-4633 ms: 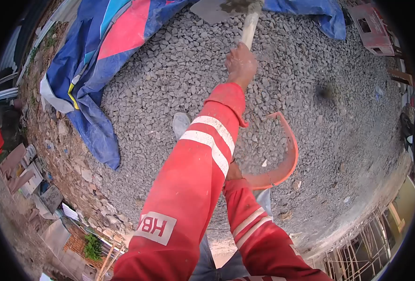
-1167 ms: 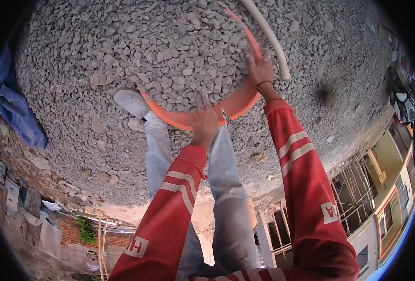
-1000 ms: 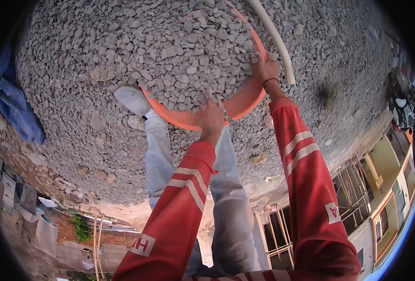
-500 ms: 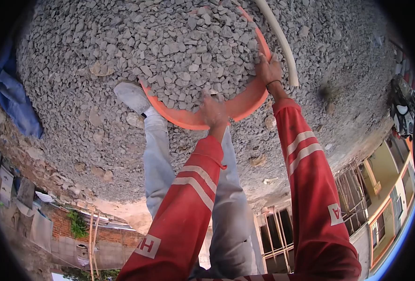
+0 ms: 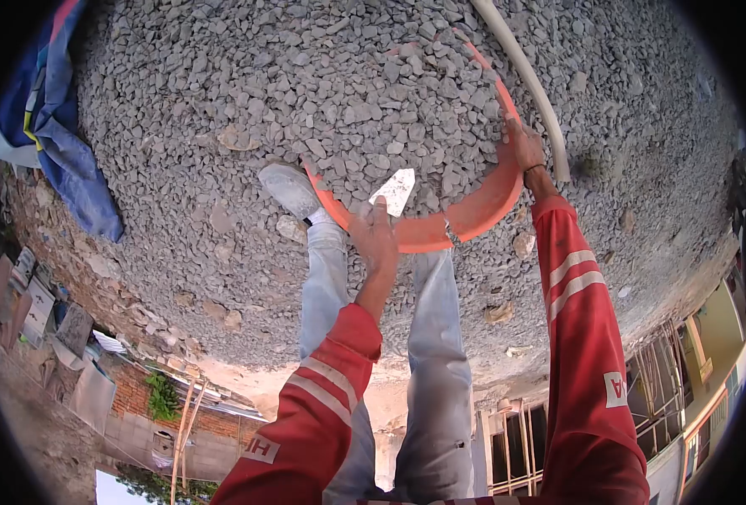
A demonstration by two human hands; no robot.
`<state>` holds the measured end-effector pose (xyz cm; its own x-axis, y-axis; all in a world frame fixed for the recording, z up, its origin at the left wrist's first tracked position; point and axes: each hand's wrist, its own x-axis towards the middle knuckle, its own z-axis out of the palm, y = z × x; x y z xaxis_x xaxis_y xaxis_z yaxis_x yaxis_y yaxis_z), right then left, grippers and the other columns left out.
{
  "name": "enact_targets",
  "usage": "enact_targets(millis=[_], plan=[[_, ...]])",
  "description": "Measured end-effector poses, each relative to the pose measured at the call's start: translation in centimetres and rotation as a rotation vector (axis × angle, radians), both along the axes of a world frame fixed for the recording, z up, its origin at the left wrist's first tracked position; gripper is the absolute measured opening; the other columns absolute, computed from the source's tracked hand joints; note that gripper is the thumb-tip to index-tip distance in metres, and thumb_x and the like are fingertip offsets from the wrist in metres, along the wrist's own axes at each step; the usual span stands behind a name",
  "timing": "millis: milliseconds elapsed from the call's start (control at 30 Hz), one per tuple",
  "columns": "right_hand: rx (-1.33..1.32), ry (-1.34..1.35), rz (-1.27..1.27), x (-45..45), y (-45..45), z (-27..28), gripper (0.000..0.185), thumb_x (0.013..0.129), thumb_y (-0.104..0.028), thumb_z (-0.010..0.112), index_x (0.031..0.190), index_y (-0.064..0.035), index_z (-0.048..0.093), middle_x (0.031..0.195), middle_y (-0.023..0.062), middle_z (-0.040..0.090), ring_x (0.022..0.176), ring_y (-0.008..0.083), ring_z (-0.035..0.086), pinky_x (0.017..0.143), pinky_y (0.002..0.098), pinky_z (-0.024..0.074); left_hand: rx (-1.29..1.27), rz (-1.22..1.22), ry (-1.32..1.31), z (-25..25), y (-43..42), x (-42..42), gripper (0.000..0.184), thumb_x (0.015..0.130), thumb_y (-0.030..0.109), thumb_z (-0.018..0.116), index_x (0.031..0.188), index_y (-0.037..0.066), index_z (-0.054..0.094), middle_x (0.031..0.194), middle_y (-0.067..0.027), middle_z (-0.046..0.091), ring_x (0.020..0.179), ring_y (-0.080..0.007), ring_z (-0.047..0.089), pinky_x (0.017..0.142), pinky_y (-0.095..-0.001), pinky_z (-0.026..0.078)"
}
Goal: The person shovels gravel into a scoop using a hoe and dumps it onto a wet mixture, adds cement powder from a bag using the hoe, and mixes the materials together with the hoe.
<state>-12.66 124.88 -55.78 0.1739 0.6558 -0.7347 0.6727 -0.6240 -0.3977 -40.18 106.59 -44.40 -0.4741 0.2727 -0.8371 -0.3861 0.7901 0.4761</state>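
An orange basin (image 5: 492, 200), full of grey gravel (image 5: 365, 109), lies on the ground in front of my legs. A split shows in its near rim. My left hand (image 5: 375, 240) is closed at the near left rim, with its upper fingers reaching over the inside. By those fingertips a flat white angular piece (image 5: 396, 192) lies against the gravel; I cannot tell whether it is held. On the right side of the basin my right hand (image 5: 526, 150) is closed around the rim. The basin's far edge is mostly hidden by gravel.
A pale curved pipe (image 5: 524, 80) runs just right of the basin. My shoe (image 5: 290, 190) touches or nearly touches its left side. Loose gravel spreads all around, with larger stones (image 5: 293, 228). Blue tarp (image 5: 70, 164) lies at the left.
My left hand has moved left along the near rim, away from the split. The white piece now shows by its fingers. My right hand keeps its grip; the view has shifted.
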Motion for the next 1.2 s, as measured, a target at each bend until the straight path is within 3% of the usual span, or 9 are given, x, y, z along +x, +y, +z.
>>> enact_targets(millis=[133, 233, 267, 500, 667, 733, 867, 933, 1200], plan=[[0.010, -0.135, -0.007, -1.9, -0.8, 1.2, 0.068, 0.087, -0.069, 0.049, 0.091, -0.0048, 0.071, 0.083, 0.0155, 0.067, 0.091, 0.0338, 0.063, 0.085, 0.0435, 0.0460, 0.099, 0.463, 0.168, 0.0, 0.7, -9.2, 0.038, 0.098, 0.037, 0.055, 0.101, 0.001, 0.067, 0.080, -0.0062, 0.060, 0.071, -0.0207, 0.059, 0.066, -0.0352, 0.047], [0.024, -0.197, -0.118, -3.0, -3.2, 0.8, 0.072, 0.086, -0.071, 0.047, 0.098, -0.0047, 0.072, 0.094, 0.0242, 0.068, 0.096, 0.0444, 0.062, 0.094, 0.0460, 0.0446, -0.318, -0.665, 0.206, -6.8, -5.5, -11.5, 0.057, 0.092, 0.039, 0.062, 0.124, -0.007, 0.055, 0.100, -0.0213, 0.066, 0.091, -0.0316, 0.063, 0.080, -0.0405, 0.052], [0.025, -0.118, -0.135, -3.9, -3.3, 2.5, 0.074, 0.086, -0.072, 0.046, 0.102, -0.0052, 0.072, 0.097, 0.0257, 0.068, 0.099, 0.0457, 0.061, 0.094, 0.0475, 0.0448, -0.373, -0.594, 0.200, -9.4, -7.2, -10.6, 0.058, 0.089, 0.038, 0.064, 0.123, -0.008, 0.056, 0.103, -0.0232, 0.065, 0.092, -0.0337, 0.063, 0.081, -0.0417, 0.052], [0.118, -0.033, 0.425, 0.5, 0.4, -1.6, 0.069, 0.094, -0.064, 0.038, 0.077, -0.0024, 0.063, 0.074, 0.0133, 0.070, 0.080, 0.0300, 0.069, 0.077, 0.0394, 0.0500, -0.236, -0.044, 0.326, -12.4, -6.0, -7.0, 0.037, 0.080, 0.025, 0.063, 0.097, -0.008, 0.065, 0.093, -0.0230, 0.068, 0.086, -0.0337, 0.065, 0.075, -0.0419, 0.050], [-0.027, 0.122, -0.106, -3.2, 0.3, 3.6, 0.062, 0.095, -0.059, 0.043, 0.068, -0.0058, 0.058, 0.058, 0.0033, 0.052, 0.057, 0.0155, 0.049, 0.058, 0.0313, 0.0383, -0.266, -0.239, 0.109, -19.2, -10.6, -10.4, 0.020, 0.078, 0.016, 0.060, 0.085, -0.002, 0.061, 0.081, -0.0089, 0.062, 0.074, -0.0216, 0.058, 0.067, -0.0367, 0.045], [0.015, 0.126, -0.224, -3.9, -2.9, 3.2, 0.058, 0.093, -0.058, 0.051, 0.069, -0.0059, 0.058, 0.059, 0.0014, 0.050, 0.058, 0.0132, 0.047, 0.057, 0.0292, 0.0359, -0.228, 0.083, -0.011, -10.9, -4.8, -8.0, 0.014, 0.074, 0.014, 0.059, 0.085, 0.006, 0.058, 0.080, -0.0011, 0.053, 0.071, -0.0156, 0.051, 0.065, -0.0330, 0.042], [0.043, 0.176, -0.558, -5.7, -8.2, 4.1, 0.051, 0.091, -0.052, 0.062, 0.072, -0.0047, 0.060, 0.059, 0.0013, 0.050, 0.060, 0.0135, 0.048, 0.058, 0.0300, 0.0385, -0.199, -0.041, 0.144, -5.9, -0.9, -7.2, 0.016, 0.082, 0.021, 0.062, 0.084, 0.006, 0.058, 0.080, -0.0005, 0.053, 0.071, -0.0144, 0.050, 0.065, -0.0328, 0.042], [0.169, 0.085, -0.303, -4.0, -11.1, 0.5, 0.049, 0.089, -0.050, 0.065, 0.074, -0.0034, 0.062, 0.059, 0.0020, 0.052, 0.061, 0.0144, 0.050, 0.061, 0.0300, 0.0403, -0.212, -0.134, 0.200, -6.1, -1.3, -9.7, 0.021, 0.086, 0.026, 0.064, 0.084, 0.006, 0.058, 0.081, -0.0008, 0.054, 0.071, -0.0143, 0.050, 0.065, -0.0329, 0.042], [-0.350, 0.202, -0.319, -0.8, -7.6, 0.0, 0.078, 0.086, -0.076, 0.040, 0.069, -0.0048, 0.068, 0.060, 0.0067, 0.060, 0.067, 0.0204, 0.059, 0.071, 0.0309, 0.0448, -0.138, -0.095, -0.028, -10.1, 1.1, -16.4, 0.040, 0.094, 0.045, 0.055, 0.108, 0.009, 0.062, 0.097, -0.0027, 0.060, 0.083, -0.0180, 0.056, 0.076, -0.0332, 0.046]])
